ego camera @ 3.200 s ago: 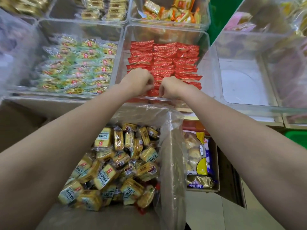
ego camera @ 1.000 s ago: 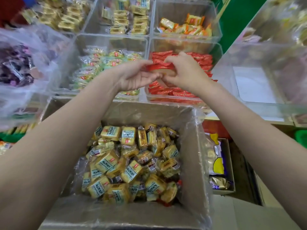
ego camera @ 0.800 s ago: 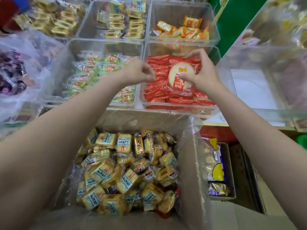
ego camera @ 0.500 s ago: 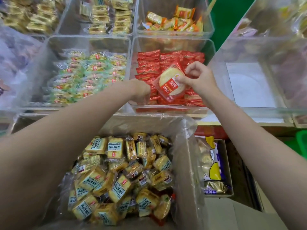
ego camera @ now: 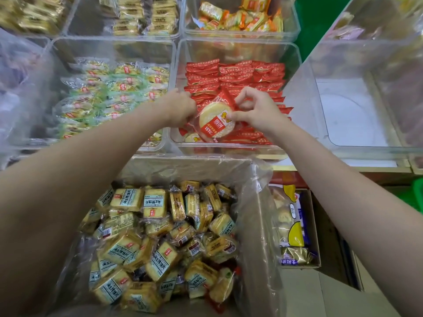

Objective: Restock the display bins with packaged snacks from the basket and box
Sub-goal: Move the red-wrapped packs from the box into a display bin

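My right hand (ego camera: 256, 110) pinches a red rice-cracker packet (ego camera: 215, 120) with a round pale cracker showing, held over the front of the clear bin (ego camera: 295, 62) of red packets. My left hand (ego camera: 180, 106) is curled at the packet's left edge, its fingertips hidden among the red packets. Below my arms stands a plastic-lined cardboard box (ego camera: 258, 225) full of yellow wrapped cake slices (ego camera: 160, 234).
A clear bin of green-yellow snacks (ego camera: 109, 92) sits to the left. Bins of gold packets (ego camera: 142, 17) and orange packets (ego camera: 242, 17) lie behind. A bare clear bin (ego camera: 352, 115) is on the right. A small carton with bagged snacks (ego camera: 293, 227) stands beside the box.
My right hand lifted a red packet from the bin, turned it face up, and lowered it to the bin's front. My left hand returned to the packet's left edge.
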{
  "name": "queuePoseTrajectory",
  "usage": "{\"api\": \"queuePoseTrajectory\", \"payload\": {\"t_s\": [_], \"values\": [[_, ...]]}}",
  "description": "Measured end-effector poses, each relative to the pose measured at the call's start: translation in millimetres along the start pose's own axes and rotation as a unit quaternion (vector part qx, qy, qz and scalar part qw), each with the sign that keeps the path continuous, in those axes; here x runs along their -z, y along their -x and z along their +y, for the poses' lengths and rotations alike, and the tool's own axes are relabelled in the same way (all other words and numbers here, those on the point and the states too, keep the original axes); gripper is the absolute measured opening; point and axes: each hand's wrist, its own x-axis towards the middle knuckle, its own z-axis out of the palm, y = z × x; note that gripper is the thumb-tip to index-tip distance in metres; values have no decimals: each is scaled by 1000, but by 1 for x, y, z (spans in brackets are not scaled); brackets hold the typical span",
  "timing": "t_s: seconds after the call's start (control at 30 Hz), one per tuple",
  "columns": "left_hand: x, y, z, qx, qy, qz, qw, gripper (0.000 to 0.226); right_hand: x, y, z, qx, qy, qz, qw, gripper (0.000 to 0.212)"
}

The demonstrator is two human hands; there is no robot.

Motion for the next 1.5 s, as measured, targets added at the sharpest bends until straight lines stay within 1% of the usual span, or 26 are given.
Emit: {"api": "queuePoseTrajectory", "payload": {"t_s": [0.07, 0.17, 0.2, 0.3, 0.33, 0.4, 0.47, 0.57, 0.77, 0.83, 0.87, 0.93, 1.0, 1.07, 1.1, 1.13, 1.17, 1.23, 1.27, 1.33, 1.37, 1.4, 1.43, 1.5], "values": [[1, -1, -5, -12, 18, 5, 1000, 26, -8, -5, 0, 8, 55, -11, 998, 37], [3, -5, -12, -38, 54, 3, 998, 27, -19, -11, -2, 28, 175, -34, 984, 37], [4, -6, -14, -44, 59, 2, 997, 27, -23, -12, -3, 40, 214, -45, 975, 35], [3, -6, -14, -47, 50, -1, 998, 24, -40, -18, -5, 88, 316, -79, 941, 19], [2, -6, -14, -47, 48, 7, 998, 22, -45, -19, -6, 94, 336, -83, 934, 19], [1, -5, -14, -50, 48, 23, 997, 19, -49, -23, -9, 86, 347, -97, 929, 19], [0, -4, -15, -52, 56, 26, 997, 20, -52, -24, -12, 73, 338, -130, 929, 16], [-2, -3, -15, -58, 63, 32, 996, 25, -62, -24, -10, 82, 372, -171, 909, 10], [-5, 7, -7, -42, 27, 56, 997, 27, -77, -28, -10, 61, 446, -171, 877, 21], [-6, 15, -5, -40, 38, 89, 995, 25, -78, -27, -11, 58, 458, -173, 870, 23], [-7, 22, -3, -42, 67, 128, 989, 26, -77, -26, -12, 60, 461, -173, 868, 21], [-14, 43, 2, -29, 158, 234, 959, 35, -71, -20, -16, 72, 458, -147, 874, 17], [-27, 70, 6, 20, 251, 323, 912, 31, -66, -11, -25, 102, 421, -66, 899, 15], [-46, 101, 11, 71, 294, 367, 880, 28, -70, 7, -38, 143, 344, 8, 928, 13], [-53, 118, 14, 84, 304, 375, 872, 29, -75, 18, -45, 162, 303, 19, 939, 12], [-61, 133, 19, 87, 309, 374, 870, 30, -83, 30, -50, 179, 274, 11, 945, 12], [-70, 147, 23, 85, 311, 363, 874, 30, -95, 41, -52, 195, 259, -15, 946, 12], [-85, 170, 27, 84, 313, 332, 886, 34, -123, 62, -46, 206, 284, -108, 930, 13], [-93, 178, 28, 87, 315, 319, 889, 35, -139, 67, -36, 199, 325, -163, 910, 15], [-110, 190, 28, 96, 318, 291, 897, 30, -168, 72, -10, 169, 422, -258, 853, 22], [-121, 194, 28, 106, 321, 264, 904, 23, -181, 72, 3, 157, 451, -288, 830, 26], [-132, 198, 28, 120, 325, 226, 910, 18, -192, 71, 15, 152, 466, -308, 816, 32], [-146, 201, 28, 133, 331, 184, 916, 20, -202, 69, 25, 153, 478, -320, 803, 40], [-173, 208, 27, 155, 348, 95, 920, 41, -216, 66, 40, 152, 524, -337, 767, 58]]}}
